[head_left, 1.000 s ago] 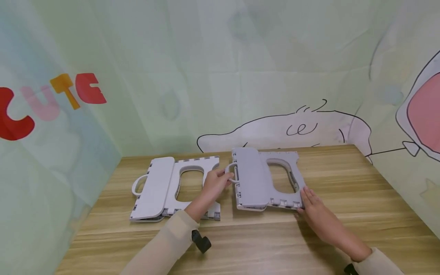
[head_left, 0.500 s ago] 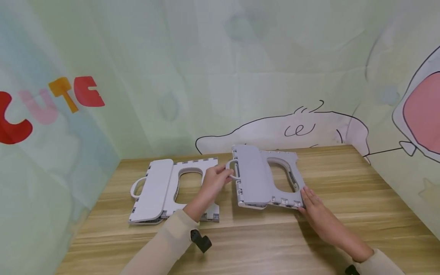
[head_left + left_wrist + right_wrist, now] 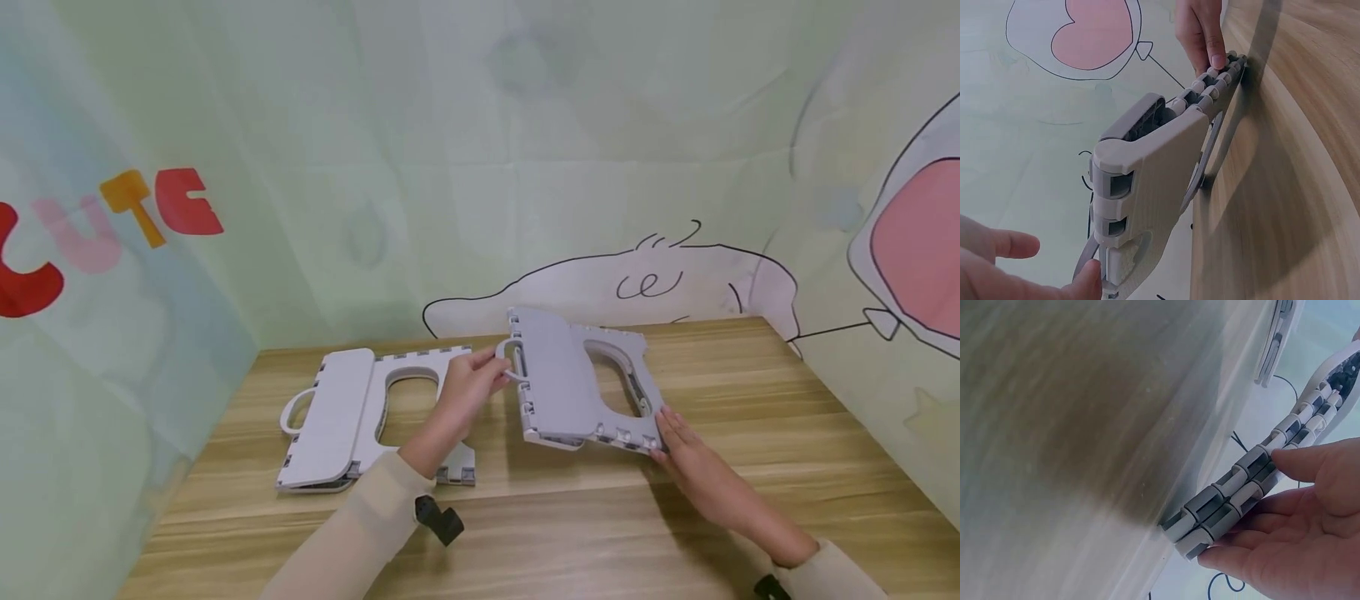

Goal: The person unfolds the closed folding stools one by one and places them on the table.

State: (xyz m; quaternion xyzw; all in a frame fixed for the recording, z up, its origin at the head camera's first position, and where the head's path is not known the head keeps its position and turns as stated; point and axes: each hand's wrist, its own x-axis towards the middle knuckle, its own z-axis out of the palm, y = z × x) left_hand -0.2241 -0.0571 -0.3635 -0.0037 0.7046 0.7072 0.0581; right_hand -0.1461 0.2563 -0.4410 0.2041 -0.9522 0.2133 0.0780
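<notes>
Two folded stools [image 3: 555,375], left grip [image 3: 463,390] pinching one's handle [image 3: 513,342], right grip [image 3: 693,462] pinching its edge [image 3: 624,437], wall lettering [image 3: 127,192] reading "CUTE"

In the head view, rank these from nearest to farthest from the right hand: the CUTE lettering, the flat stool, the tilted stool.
Measured from the right hand:
1. Tilted stool: touching, at its right edge.
2. Flat stool: on the table's left side.
3. CUTE lettering: far left, on the backdrop.
</notes>
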